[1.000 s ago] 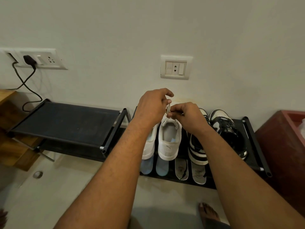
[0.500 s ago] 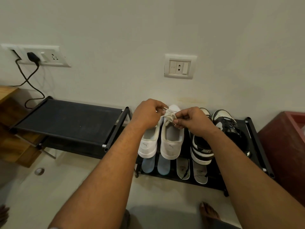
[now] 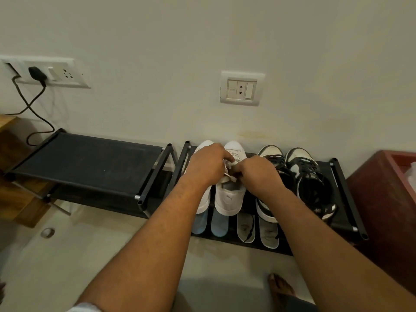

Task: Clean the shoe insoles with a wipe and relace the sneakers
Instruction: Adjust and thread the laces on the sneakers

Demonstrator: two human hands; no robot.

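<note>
First, nearest me: my bare foot on the floor. Next came four loose insoles on the lower tier of the shoe rack, all out of their shoes: two blue insoles and two grey insoles.

Risk one, as I judged it: a hard tug on the lace could drag the white sneaker forward off the top tier onto those insoles, since its heel sat right at the front edge.

Risk two: the lace was thin and flat. An uneven pull between my hands could leave the tie slack or slip it from my fingers.

Item, left hand: fingers curled tight, pinching the lace over the tongue.

Item, right hand: fingers likewise curled down and gripping the other run of the lace, knuckles close to the left hand.

Behind these: the second white sneaker, just beside the first and partly under my left wrist. To the right stood the black-and-white sneakers, upright and laced. Farthest was the wall socket.
</note>
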